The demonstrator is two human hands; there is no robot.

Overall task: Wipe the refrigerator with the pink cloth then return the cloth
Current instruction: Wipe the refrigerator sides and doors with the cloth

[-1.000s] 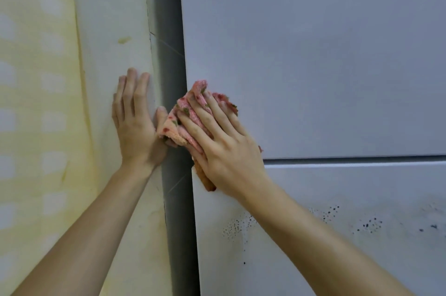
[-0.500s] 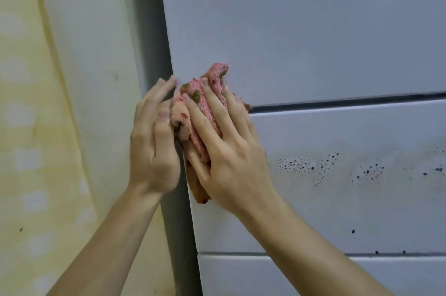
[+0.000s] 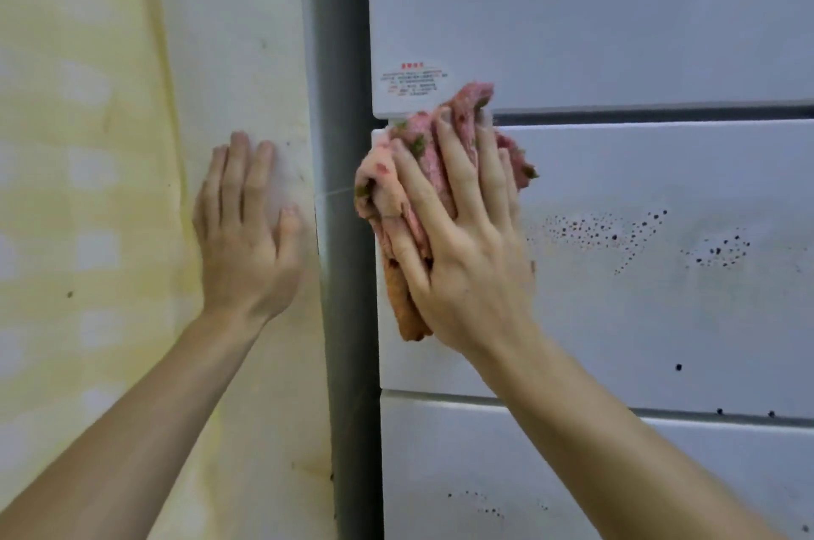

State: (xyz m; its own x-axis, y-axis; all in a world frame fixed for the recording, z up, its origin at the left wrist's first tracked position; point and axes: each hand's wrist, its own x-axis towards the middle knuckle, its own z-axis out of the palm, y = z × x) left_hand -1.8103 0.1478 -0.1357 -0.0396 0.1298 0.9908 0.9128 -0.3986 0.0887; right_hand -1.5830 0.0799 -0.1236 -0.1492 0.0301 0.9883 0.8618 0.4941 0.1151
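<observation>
In the head view, the right hand [image 3: 471, 257] is pressing a bunched pink cloth with green and red flecks [image 3: 420, 162] against the front of the white refrigerator with stacked door panels [image 3: 616, 32]. Its fingers [image 3: 456, 173] are lying spread and nearly straight over the cloth, pointing upward, not curling round it. The fabric is bulging up between them and poking out past the fingertips at the top. More of the cloth is spilling out to the left of the hand, and an orange-tinted fold is hanging below the palm's left edge. The cloth is sitting at the left edge of the middle door panel, and its top is reaching across the dark seam onto the upper panel, just under a small white sticker with red print [image 3: 414, 83].

The left hand [image 3: 246, 240] is resting flat on the pale cream wall [image 3: 238, 32] beside the refrigerator's grey side panel [image 3: 343, 54]. Its fingers are lying relaxed and close together, holding nothing, well apart from the cloth.

Clusters of small dark specks [image 3: 608, 231] are dotting the middle panel to the right of the cloth, and a few more are showing on the lowest panel.
</observation>
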